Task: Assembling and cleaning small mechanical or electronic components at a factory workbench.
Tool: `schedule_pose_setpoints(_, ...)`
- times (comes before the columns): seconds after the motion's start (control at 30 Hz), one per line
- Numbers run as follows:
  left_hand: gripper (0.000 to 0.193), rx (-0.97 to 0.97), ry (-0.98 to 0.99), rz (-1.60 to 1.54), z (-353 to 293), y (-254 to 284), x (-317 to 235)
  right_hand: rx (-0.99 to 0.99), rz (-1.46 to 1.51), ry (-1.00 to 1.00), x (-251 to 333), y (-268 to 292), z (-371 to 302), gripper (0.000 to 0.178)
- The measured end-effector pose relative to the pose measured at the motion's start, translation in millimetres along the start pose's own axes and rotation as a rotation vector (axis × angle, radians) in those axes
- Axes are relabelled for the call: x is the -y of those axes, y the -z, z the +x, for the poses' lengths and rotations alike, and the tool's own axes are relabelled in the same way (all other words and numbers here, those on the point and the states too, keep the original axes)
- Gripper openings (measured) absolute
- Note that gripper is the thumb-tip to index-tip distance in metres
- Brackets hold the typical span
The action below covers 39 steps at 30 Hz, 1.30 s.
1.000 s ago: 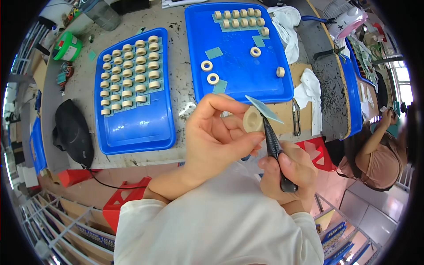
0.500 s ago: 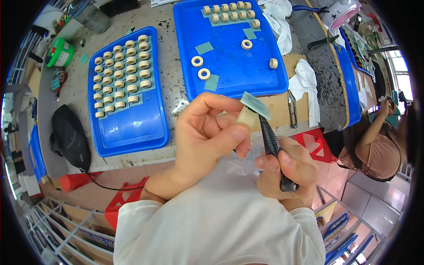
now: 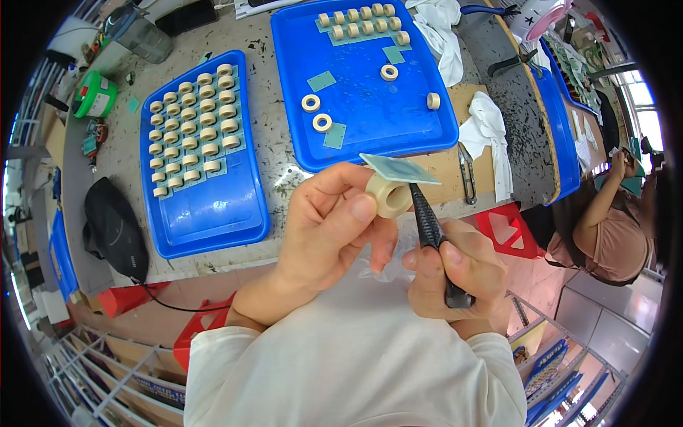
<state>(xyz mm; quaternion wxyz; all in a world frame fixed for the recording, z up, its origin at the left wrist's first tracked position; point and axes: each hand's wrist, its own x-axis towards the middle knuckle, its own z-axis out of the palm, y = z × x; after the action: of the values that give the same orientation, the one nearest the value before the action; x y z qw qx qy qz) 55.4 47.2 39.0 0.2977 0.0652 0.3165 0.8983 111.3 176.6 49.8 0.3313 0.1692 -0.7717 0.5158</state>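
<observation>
My left hand (image 3: 316, 231) pinches a cream-coloured ring (image 3: 381, 199) between thumb and fingers. A flat pale green plate (image 3: 400, 169) rests against the ring's upper side, tilted a little. In my right hand (image 3: 473, 267) is a black tapered tool (image 3: 428, 222) with a textured grip, its narrow end at the plate's underside beside the ring. What the tip touches is too small to make out. Beyond my hands, a large blue tray (image 3: 370, 107) carries loose rings, loose green plates and rows of rings on plates.
Rows of rings on green plates fill much of a second blue tray (image 3: 213, 220) at the left. A black bag (image 3: 114, 224) lies left of it. Pliers (image 3: 467, 174) and white cloths (image 3: 485, 121) are on the right. A co-worker (image 3: 605, 228) sits at far right.
My left hand has turned the ring so its hole now faces me, and the plate lies flatter. Both hands have shifted slightly left.
</observation>
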Motion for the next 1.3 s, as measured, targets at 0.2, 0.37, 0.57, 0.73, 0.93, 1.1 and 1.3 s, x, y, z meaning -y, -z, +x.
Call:
schedule_pose_setpoints(0.2,0.017,0.033,0.074,-0.123,-3.6,7.1,-9.1,0.1,0.038,-0.002,0.1,3.0,7.4,0.044)
schedule_pose_setpoints(0.37,0.015,-0.12,0.026,-0.134,3.1,14.9,0.4,-0.072,0.058,-0.022,-3.4,11.8,-12.1,0.025)
schedule_pose_setpoints(0.57,0.023,-0.611,-0.301,0.529,-29.4,86.4,-16.1,-0.19,0.146,-0.177,-8.2,9.4,-19.6,0.018)
schedule_pose_setpoints(0.73,0.023,-0.983,-0.205,1.348,-51.7,128.3,-40.8,-0.32,0.116,-0.218,-12.6,1.6,-20.7,0.016)
schedule_pose_setpoints(0.93,0.023,-0.89,-0.407,1.753,-33.5,135.6,-42.8,-0.355,0.147,-0.177,-13.3,1.3,-16.7,0.016)
schedule_pose_setpoints(1.1,0.021,-0.927,-0.313,1.807,-20.7,129.4,-48.8,-0.437,0.074,-0.223,-11.6,-1.2,-14.6,0.013)
schedule_pose_setpoints(1.3,0.022,-0.929,-0.221,1.95,-18.4,130.8,-52.1,-0.283,0.076,-0.166,-19.2,12.2,-18.4,0.017)
